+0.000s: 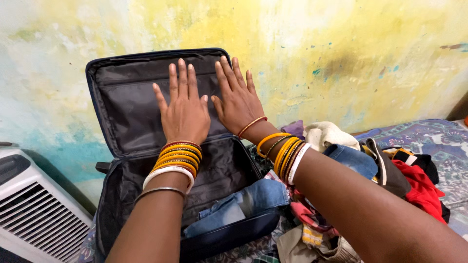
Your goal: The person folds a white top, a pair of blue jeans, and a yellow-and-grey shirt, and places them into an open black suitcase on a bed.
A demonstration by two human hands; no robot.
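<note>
Head view, looking down over both forearms. A dark navy soft-sided suitcase (146,146) lies open, its lid propped upright against a mottled yellow and turquoise plaster wall (351,53). The left hand (184,112) rests flat on the grey fabric lining of the lid, fingers spread and pointing to 12 o'clock, gripping nothing. The right hand (239,100) lies just beside it at 3 o'clock, also flat and splayed on the lining, thumbs near each other but apart. Both wrists carry stacked orange, yellow and white bangles (178,158). In the suitcase base, at 6 o'clock from the hands, sits a folded pair of blue denim jeans (243,204), pressed against the near rim. At 4 o'clock from the suitcase, a loose heap of mixed clothes (370,165) spreads over a patterned bedsheet (438,139): cream, denim blue, red and purple pieces overlap. At 8 o'clock stands a white slatted plastic appliance (34,214), close beside the suitcase; whether they touch cannot be told.
</note>
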